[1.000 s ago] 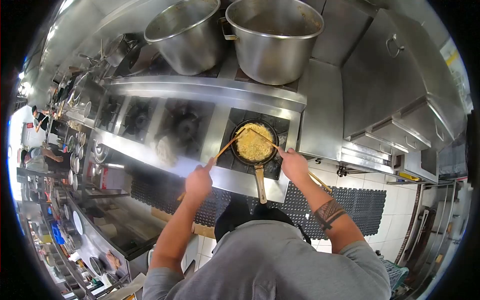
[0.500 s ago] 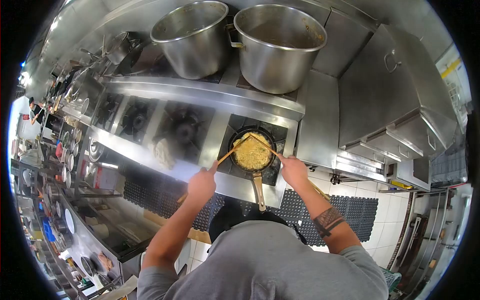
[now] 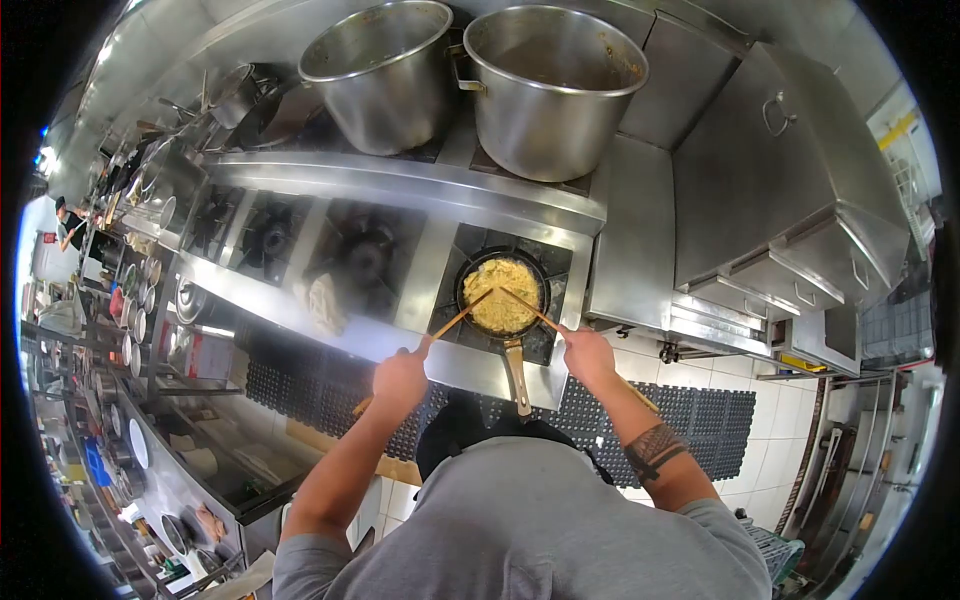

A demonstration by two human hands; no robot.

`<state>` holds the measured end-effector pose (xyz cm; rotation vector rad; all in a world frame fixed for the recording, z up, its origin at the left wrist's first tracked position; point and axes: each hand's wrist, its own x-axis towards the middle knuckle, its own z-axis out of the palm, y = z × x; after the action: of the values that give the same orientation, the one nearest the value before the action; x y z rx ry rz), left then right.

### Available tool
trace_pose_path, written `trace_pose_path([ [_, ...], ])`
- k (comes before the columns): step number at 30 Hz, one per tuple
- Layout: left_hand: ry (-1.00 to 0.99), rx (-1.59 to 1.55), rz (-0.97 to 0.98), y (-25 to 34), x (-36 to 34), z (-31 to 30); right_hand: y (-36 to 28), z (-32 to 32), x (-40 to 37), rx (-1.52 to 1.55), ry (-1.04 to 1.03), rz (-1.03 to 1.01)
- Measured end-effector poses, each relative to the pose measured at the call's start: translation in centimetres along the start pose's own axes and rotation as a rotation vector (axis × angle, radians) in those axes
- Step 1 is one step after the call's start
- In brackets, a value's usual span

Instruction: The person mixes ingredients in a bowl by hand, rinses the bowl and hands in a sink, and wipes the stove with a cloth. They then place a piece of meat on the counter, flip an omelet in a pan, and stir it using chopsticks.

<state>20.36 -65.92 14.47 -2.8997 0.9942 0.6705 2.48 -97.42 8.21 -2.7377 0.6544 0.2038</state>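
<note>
A black frying pan [image 3: 546, 290] sits on the right-hand burner, its metal handle pointing towards my body. Yellow, egg-like food [image 3: 502, 312] fills most of its base. My left hand [image 3: 400, 378] is closed on a wooden stick, whose tip reaches into the middle of the food. From the other side, my right hand [image 3: 588, 354] grips a second wooden stick, also with its tip in the food. The two tips are close together near the pan's centre. Neither hand touches the pan handle [image 3: 518, 378].
Two large steel pots [image 3: 385, 100] [image 3: 545, 130] stand behind the stove. A whitish cloth [image 3: 323, 303] lies on the stove's front edge, left of the pan. Steel drawers [image 3: 765, 285] are at the right. A person [image 3: 70, 228] stands at the far left.
The stick tips have moved from the far part of the pan towards its middle and now rest on the food there. Both hands still grip the sticks.
</note>
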Motion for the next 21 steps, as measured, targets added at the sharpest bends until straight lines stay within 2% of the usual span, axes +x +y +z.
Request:
trace_pose_path([
  [4, -0.012, 0.05, -0.024, -0.9, 0.1, -0.3, 1.7, 0.1, 0.4, 0.057, 0.035, 0.069],
  [8, 0.013, 0.061, 0.007, -0.2, -1.1, -2.0, 0.6, -1.3, -1.2, 0.095, 0.078, 0.029],
  [11, 0.034, 0.05, 0.027, 1.4, 0.1, -1.6, -1.4, -0.8, 0.3, 0.048, 0.034, 0.036],
  [15, 0.015, 0.085, -0.024, 0.5, 2.2, 0.7, 1.1, 1.9, 2.0, 0.048, 0.08, 0.081],
  [18, 0.012, 0.071, -0.035, -0.4, 0.5, -1.4, 1.4, -0.6, 0.7, 0.08, 0.056, 0.045],
  [21, 0.01, 0.118, -0.026, -0.2, -2.1, -4.3, -1.2, -1.4, -1.1, 0.079, 0.006, -0.047],
])
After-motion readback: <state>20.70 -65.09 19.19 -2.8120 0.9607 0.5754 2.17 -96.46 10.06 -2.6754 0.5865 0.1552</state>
